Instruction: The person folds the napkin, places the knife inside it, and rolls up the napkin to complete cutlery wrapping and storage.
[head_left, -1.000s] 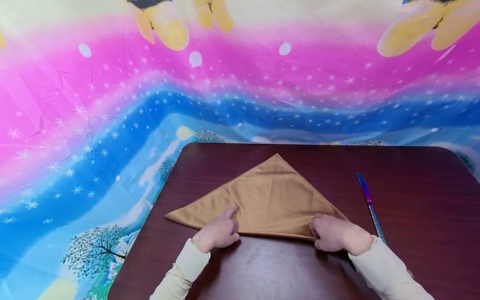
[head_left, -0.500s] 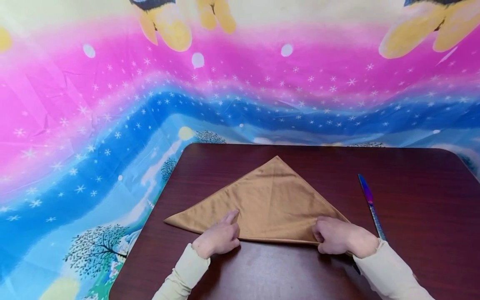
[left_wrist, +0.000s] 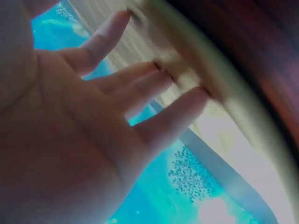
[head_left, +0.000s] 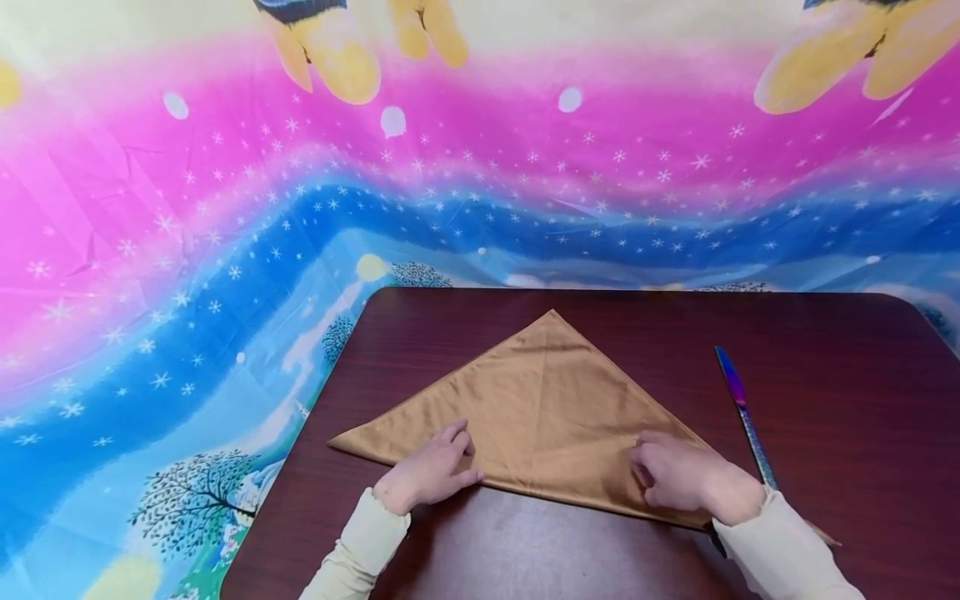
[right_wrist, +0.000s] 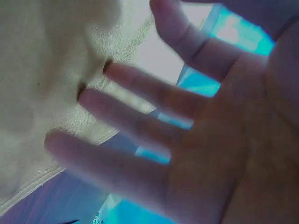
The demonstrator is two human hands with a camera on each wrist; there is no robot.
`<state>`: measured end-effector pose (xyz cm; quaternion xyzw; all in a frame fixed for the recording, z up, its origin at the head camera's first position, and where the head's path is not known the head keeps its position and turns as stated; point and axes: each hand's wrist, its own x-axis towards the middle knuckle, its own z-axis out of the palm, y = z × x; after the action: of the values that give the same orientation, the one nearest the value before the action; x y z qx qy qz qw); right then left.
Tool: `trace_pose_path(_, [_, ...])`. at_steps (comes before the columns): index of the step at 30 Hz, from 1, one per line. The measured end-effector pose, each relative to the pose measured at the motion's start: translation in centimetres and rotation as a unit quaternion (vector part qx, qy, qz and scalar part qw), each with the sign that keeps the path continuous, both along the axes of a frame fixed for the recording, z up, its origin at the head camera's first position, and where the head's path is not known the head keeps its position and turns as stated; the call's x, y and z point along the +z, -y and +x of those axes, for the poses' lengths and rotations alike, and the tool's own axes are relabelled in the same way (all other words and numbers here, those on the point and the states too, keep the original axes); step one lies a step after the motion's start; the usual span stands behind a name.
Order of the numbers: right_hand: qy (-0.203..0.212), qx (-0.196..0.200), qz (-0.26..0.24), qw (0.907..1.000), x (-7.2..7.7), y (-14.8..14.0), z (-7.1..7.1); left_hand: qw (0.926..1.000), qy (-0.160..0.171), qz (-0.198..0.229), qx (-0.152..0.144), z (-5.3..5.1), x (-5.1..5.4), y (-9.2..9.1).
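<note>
A golden-brown cloth (head_left: 540, 408) lies folded into a triangle on the dark table, its peak pointing away. My left hand (head_left: 431, 473) rests at its near edge, left of the middle; in the left wrist view the fingertips of that hand (left_wrist: 93, 116) touch the cloth (left_wrist: 224, 121). On the cloth's right part lies my right hand (head_left: 682, 475), its fingers bent downward. The right wrist view shows this hand (right_wrist: 187, 126) with spread fingers, the tips on or just over the cloth (right_wrist: 42, 93). Neither hand visibly pinches the fabric.
A knife (head_left: 742, 408) with a blue-purple blade lies right of the cloth, its handle end near the right sleeve. The dark wooden table (head_left: 840, 375) has rounded far corners. Behind it hangs a colourful printed backdrop (head_left: 480, 150). Something dark shows beside the right wrist.
The cloth's near edge on the right has come nearer to me, and its right corner now shows past the right sleeve. My right hand has shifted slightly right; my left fingers have lifted and spread a little.
</note>
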<state>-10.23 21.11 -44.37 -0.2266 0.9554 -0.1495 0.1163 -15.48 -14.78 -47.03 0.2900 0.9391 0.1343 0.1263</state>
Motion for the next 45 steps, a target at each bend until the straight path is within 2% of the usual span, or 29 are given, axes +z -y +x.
trace_pose_path(4, [-0.013,-0.054,0.027,0.9981,-0.2,0.1,0.6,0.9987,-0.04,-0.004,0.031,0.0,-0.4,0.9])
trace_pose_path(8, [-0.021,-0.09,0.047,0.9946,-0.5,0.0,1.1,0.9939,-0.065,-0.025,0.086,-0.1,-0.6,2.2])
trace_pose_path(12, [-0.007,-0.115,0.057,0.9916,-0.9,0.0,1.4,0.9876,-0.057,-0.047,0.139,-0.1,-0.6,3.6])
trace_pose_path(19, [0.008,-0.137,0.069,0.9881,-1.4,-0.3,1.5,0.9777,-0.034,-0.052,0.201,-0.3,-0.5,5.9])
trace_pose_path(27, [0.013,-0.145,0.08,0.9861,-1.6,-0.2,1.3,0.9758,-0.015,-0.049,0.212,-0.4,-0.5,7.6])
trace_pose_path(33, [-0.011,-0.154,0.082,0.9846,-1.9,-0.2,1.7,0.9719,-0.009,-0.051,0.23,-0.6,-0.5,8.4])
trace_pose_path(37, [-0.034,-0.156,0.079,0.9839,-2.0,-0.3,2.1,0.9712,-0.013,-0.046,0.234,-0.5,-0.6,9.0])
trace_pose_path(41, [-0.051,-0.16,0.076,0.9828,-2.1,-0.9,2.6,0.97,-0.03,-0.046,0.237,-0.4,-0.7,9.7])
trace_pose_path(45, [-0.026,-0.178,0.074,0.9808,-2.0,-1.6,2.7,0.9668,-0.052,-0.053,0.245,-0.3,-0.6,10.2])
